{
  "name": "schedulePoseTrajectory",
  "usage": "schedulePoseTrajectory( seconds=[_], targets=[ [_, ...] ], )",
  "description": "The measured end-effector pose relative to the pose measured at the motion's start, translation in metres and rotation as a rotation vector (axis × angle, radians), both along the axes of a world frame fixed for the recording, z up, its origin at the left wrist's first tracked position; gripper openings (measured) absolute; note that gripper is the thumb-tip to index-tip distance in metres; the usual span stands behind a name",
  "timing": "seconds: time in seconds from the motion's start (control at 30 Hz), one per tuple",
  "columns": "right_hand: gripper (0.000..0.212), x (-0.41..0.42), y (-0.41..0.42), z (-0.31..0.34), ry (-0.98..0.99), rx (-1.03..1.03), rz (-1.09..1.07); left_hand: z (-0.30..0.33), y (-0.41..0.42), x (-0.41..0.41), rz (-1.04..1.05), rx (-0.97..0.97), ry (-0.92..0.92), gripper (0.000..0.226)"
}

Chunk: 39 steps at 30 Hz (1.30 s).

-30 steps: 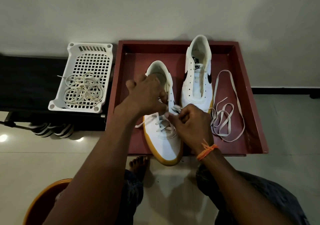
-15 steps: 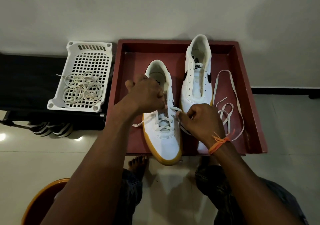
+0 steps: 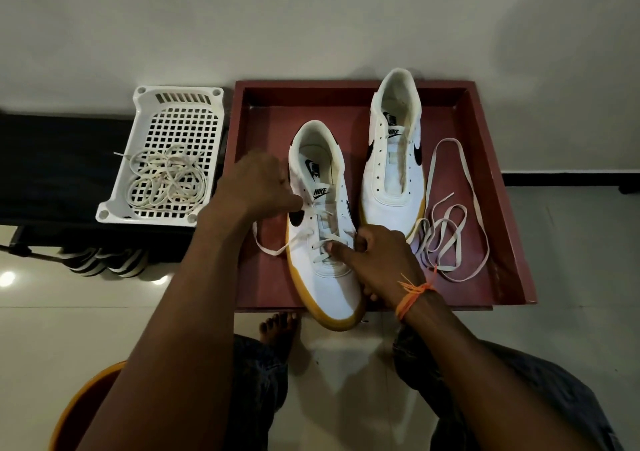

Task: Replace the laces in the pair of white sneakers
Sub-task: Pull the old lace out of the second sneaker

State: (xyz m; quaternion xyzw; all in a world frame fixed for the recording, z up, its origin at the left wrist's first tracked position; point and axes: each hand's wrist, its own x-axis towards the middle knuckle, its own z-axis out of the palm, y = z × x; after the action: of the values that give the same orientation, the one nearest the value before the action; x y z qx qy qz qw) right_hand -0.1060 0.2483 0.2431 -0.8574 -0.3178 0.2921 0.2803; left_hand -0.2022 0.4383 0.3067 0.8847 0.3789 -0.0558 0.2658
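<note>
Your right hand (image 3: 379,260) has dropped onto the near sneaker (image 3: 325,228) at the tray's (image 3: 498,159) front edge, pinching its lace (image 3: 277,246); your left hand (image 3: 258,183) pinches the other end.

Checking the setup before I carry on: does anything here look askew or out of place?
The partly laced white sneaker with the gum sole sits askew in the dark red wooden tray, its toe overhanging the tray's near edge. The unlaced white sneaker lies fully inside.
</note>
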Motion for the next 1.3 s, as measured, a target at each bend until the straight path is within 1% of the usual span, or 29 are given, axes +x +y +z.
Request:
schedulePoseTrajectory(
  seconds=[0.07, 0.13, 0.17, 0.23, 0.3, 0.33, 0.4, 0.47, 0.53, 0.6, 0.77, 0.93, 1.0, 1.1, 1.13, 1.17, 1.2, 1.23, 1.27, 1.3],
  targets=[
    [0.053, 0.002, 0.001, 0.003, -0.009, -0.019, 0.014, 0.002, -0.006, 0.002, 0.019, 0.102, 0.004, 0.042],
    [0.055, 0.005, 0.001, 0.006, -0.105, -0.004, 0.031, 0.006, -0.011, 0.008, -0.038, 0.118, -0.076, 0.045],
    [0.055, 0.006, 0.002, 0.007, -0.177, 0.039, 0.019, 0.009, -0.015, 0.011, -0.095, 0.119, -0.075, 0.041],
    [0.049, 0.010, 0.003, 0.008, -0.279, 0.194, -0.060, 0.009, -0.023, 0.017, -0.203, 0.132, -0.014, 0.031],
    [0.033, 0.010, 0.004, 0.008, -0.282, 0.337, -0.105, 0.000, -0.029, 0.023, -0.250, 0.128, 0.061, 0.031],
    [0.027, 0.009, 0.004, 0.008, -0.272, 0.378, -0.100, -0.004, -0.031, 0.025, -0.254, 0.112, 0.061, 0.030],
    [0.024, 0.004, 0.004, 0.007, -0.259, 0.429, -0.092, -0.011, -0.032, 0.029, -0.253, 0.070, 0.028, 0.016],
    [0.021, 0.000, 0.005, 0.006, -0.267, 0.467, -0.087, -0.017, -0.027, 0.030, -0.278, 0.065, 0.030, 0.011],
    [0.023, -0.003, 0.005, 0.003, -0.300, 0.474, -0.073, -0.023, -0.024, 0.031, -0.307, 0.092, 0.060, 0.011],
    [0.025, -0.005, 0.006, 0.001, -0.332, 0.436, -0.048, -0.027, -0.022, 0.032, -0.300, 0.119, 0.069, 0.020],
    [0.019, -0.009, 0.008, -0.003, -0.366, 0.401, -0.033, -0.029, -0.022, 0.031, -0.263, 0.124, 0.074, 0.019],
    [0.021, -0.010, 0.011, -0.005, -0.383, 0.381, -0.022, -0.011, -0.026, 0.028, -0.230, 0.194, 0.075, 0.021],
    [0.021, -0.011, 0.010, -0.005, -0.394, 0.382, -0.027, -0.002, -0.032, 0.026, -0.219, 0.190, 0.034, 0.021],
    [0.016, -0.010, 0.009, -0.004, -0.386, 0.404, -0.044, 0.006, -0.029, 0.023, -0.279, 0.168, -0.039, 0.018],
    [0.015, -0.009, 0.009, -0.004, -0.373, 0.407, -0.049, 0.010, -0.025, 0.020, -0.272, 0.180, -0.051, 0.013],
    [0.014, -0.009, 0.009, -0.003, -0.355, 0.409, -0.057, 0.011, -0.019, 0.017, -0.222, 0.174, -0.054, 0.010],
    [0.013, -0.007, 0.010, -0.003, -0.326, 0.414, -0.072, 0.013, -0.013, 0.013, -0.164, 0.158, -0.045, 0.015],
    [0.013, -0.006, 0.010, -0.003, -0.289, 0.420, -0.091, 0.014, -0.008, 0.008, -0.116, 0.131, -0.015, 0.028],
    [0.012, -0.006, 0.010, -0.002, -0.253, 0.430, -0.107, 0.012, -0.005, 0.004, -0.089, 0.102, 0.065, 0.037],
    [0.014, -0.006, 0.011, -0.001, -0.231, 0.443, -0.112, 0.007, -0.001, -0.001, -0.063, 0.103, 0.158, 0.040]
  ],
)
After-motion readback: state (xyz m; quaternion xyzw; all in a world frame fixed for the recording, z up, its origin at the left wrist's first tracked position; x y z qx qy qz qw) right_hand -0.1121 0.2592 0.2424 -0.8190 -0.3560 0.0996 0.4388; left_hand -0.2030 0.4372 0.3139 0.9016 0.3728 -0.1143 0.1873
